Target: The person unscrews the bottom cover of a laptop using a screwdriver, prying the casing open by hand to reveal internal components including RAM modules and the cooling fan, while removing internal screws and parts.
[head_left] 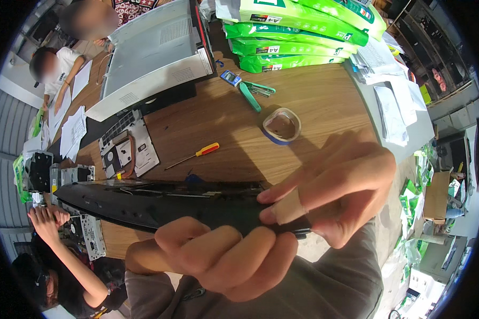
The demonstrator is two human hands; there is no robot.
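- Two bare hands grip one black panel [127,207], which runs from the left of the frame to the centre, below the middle.
- Left hand [226,258], lower centre: fingers curled in, grasping the panel's near edge.
- Right hand [346,186], right of centre: digits bent and pinching the panel's right end; a pale wrap [289,208] circles one of them.
- Just above the panel, left of centre, a screwdriver [206,150] with a yellow and red handle lies on the wooden table [319,87].
- Left of it lies a flat laptop part [143,159].
- Above centre: a tape roll [298,125], a green stapler [248,97] and a small blue box [230,78].
- Top left, a large pale metal case [149,61]; top centre to right, stacked green packs [298,47].
- Upper right, loose papers [391,114]; upper left, more sheets [73,133].
- Lower left, a co-worker's hands [48,220] are near metal units [93,236]; two other people sit upper left.
- Right edge, a cardboard box [436,194] among green wrappers [410,202].
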